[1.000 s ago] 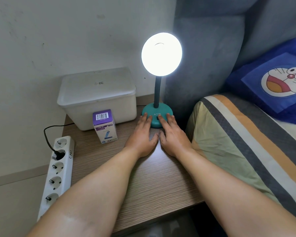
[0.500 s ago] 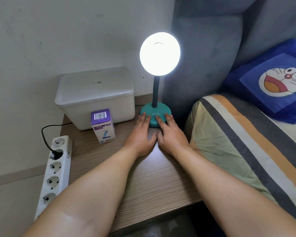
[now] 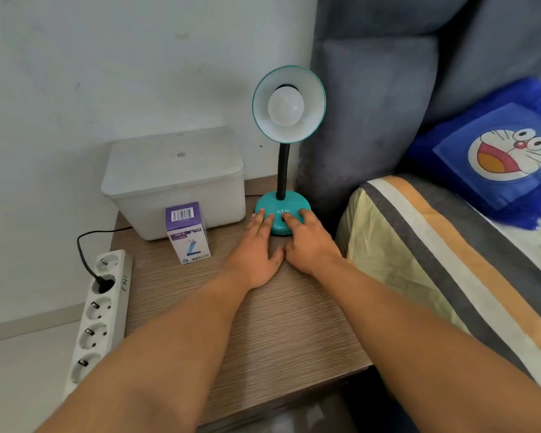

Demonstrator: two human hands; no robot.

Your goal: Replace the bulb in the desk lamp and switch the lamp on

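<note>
A teal desk lamp (image 3: 281, 182) stands at the back of the wooden bedside table (image 3: 263, 332). Its shade faces me and the white bulb (image 3: 285, 105) inside it is dark. My left hand (image 3: 258, 248) lies flat on the table with its fingertips on the left of the teal base (image 3: 267, 204). My right hand (image 3: 306, 240) rests beside it, fingertips on the front of the base where the switch sits. Neither hand holds anything. A purple and white bulb box (image 3: 188, 231) stands upright left of the hands.
A white lidded plastic box (image 3: 175, 179) sits against the wall behind the bulb box. A white power strip (image 3: 99, 310) with one black plug lies along the table's left edge. A bed with a striped pillow (image 3: 434, 260) and blue cartoon cushion (image 3: 500, 157) borders the right.
The lamp was lit in both earlier frames and is now off. Both hands have stayed on the lamp base, with the right fingertips at the switch.
</note>
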